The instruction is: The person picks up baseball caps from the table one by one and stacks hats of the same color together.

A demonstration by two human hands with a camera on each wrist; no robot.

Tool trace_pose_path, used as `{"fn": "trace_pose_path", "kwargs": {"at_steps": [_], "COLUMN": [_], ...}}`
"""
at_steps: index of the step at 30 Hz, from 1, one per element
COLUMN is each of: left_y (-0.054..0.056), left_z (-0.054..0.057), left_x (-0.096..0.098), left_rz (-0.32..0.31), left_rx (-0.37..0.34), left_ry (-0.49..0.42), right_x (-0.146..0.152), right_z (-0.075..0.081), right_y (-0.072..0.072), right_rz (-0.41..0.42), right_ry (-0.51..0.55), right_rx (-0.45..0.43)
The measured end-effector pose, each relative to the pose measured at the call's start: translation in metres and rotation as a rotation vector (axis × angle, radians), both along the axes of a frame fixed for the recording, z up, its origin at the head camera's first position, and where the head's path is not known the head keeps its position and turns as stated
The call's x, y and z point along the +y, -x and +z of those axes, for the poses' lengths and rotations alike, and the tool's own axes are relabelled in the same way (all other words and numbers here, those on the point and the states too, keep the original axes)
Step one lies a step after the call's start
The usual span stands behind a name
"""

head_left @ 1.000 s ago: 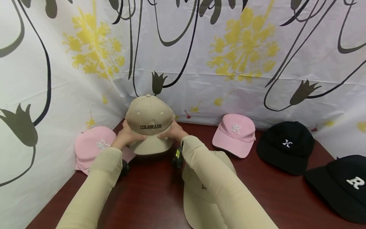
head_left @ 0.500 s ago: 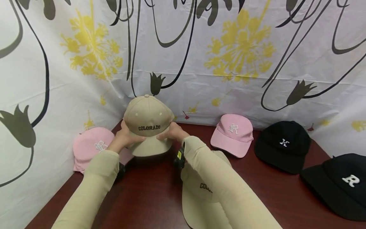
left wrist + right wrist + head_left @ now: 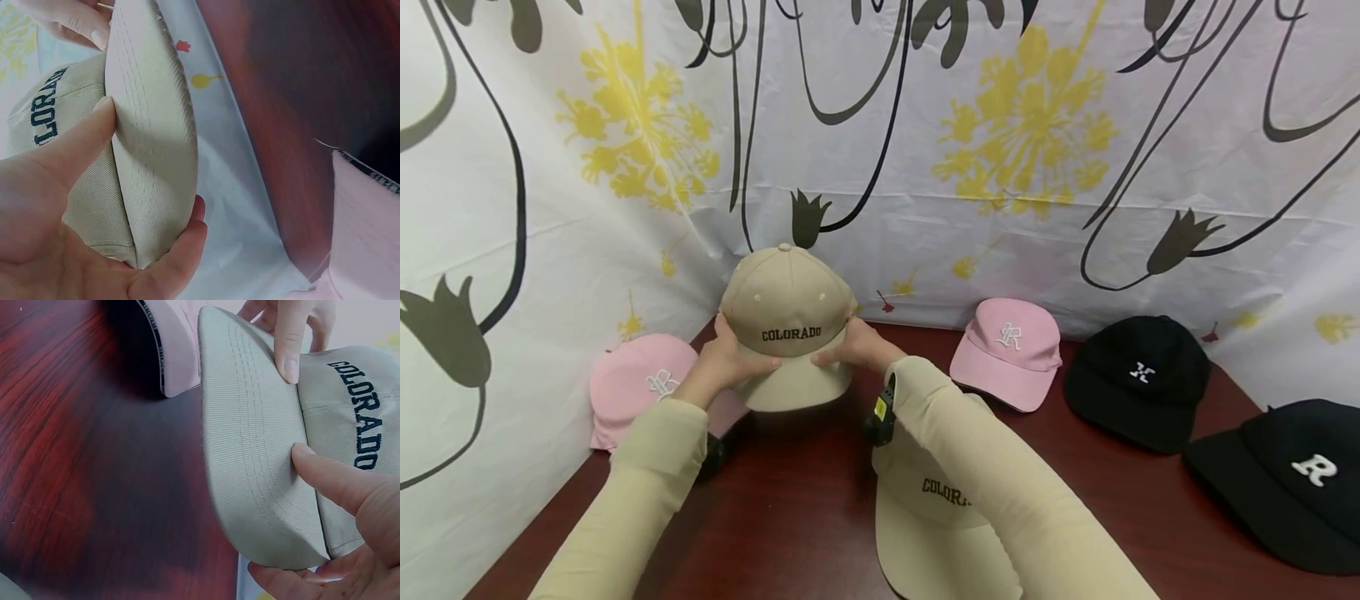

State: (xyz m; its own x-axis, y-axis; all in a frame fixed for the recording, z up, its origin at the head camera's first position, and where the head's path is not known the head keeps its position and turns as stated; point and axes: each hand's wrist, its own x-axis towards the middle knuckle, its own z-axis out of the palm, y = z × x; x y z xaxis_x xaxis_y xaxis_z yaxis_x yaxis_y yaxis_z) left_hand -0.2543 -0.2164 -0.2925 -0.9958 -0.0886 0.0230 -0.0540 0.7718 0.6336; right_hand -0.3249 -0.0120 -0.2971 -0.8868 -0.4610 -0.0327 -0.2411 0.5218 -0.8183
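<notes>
A beige baseball cap (image 3: 790, 302) with COLORADO stitched in dark letters is held between both hands at the back left, its brim facing me. The left hand (image 3: 724, 365) grips one side, thumb on top where brim meets crown and fingers under the brim's edge, as the left wrist view shows. On the other side the right hand (image 3: 863, 343) grips likewise; its thumb lies on the brim seam in the right wrist view, its fingers beneath. Behind the left forearm, a pink cap (image 3: 638, 385) is partly covered. A second beige COLORADO cap (image 3: 925, 533) lies under the right forearm.
Along the back right stand a pink cap (image 3: 1009, 350), a black cap (image 3: 1142, 383) with a white X-like mark, and a black cap (image 3: 1292, 492) with a white R. A dark red table (image 3: 775, 517) carries them. Patterned white cloth (image 3: 880, 167) hangs behind and to the left.
Both hands keep their grip on the cap, which stays nearly in place. The whole view has shifted slightly, and the right forearm has moved, showing more of the lower beige cap's lettering.
</notes>
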Motion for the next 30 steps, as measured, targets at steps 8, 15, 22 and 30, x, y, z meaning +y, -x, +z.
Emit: {"fn": "trace_pose_path", "kwargs": {"at_steps": [8,15,22,30], "left_y": [-0.005,-0.012,-0.016,-0.024], "left_z": [0.003,0.004,0.003,0.002], "left_x": [0.002,0.005,0.007,0.009], "left_rz": [-0.003,-0.006,-0.013,-0.003], "left_rx": [-0.013,-0.005,0.005,0.023], "left_ry": [0.0,0.002,-0.021,-0.022], "right_x": [0.006,0.012,0.016,0.017], "right_z": [0.001,0.001,0.006,0.008], "right_y": [-0.001,-0.003,-0.007,-0.013], "right_rz": [0.032,0.044,0.035,-0.01], "right_ry": [0.042,0.099,0.0,-0.118], "right_rx": [-0.005,-0.094,-0.053,0.089]}}
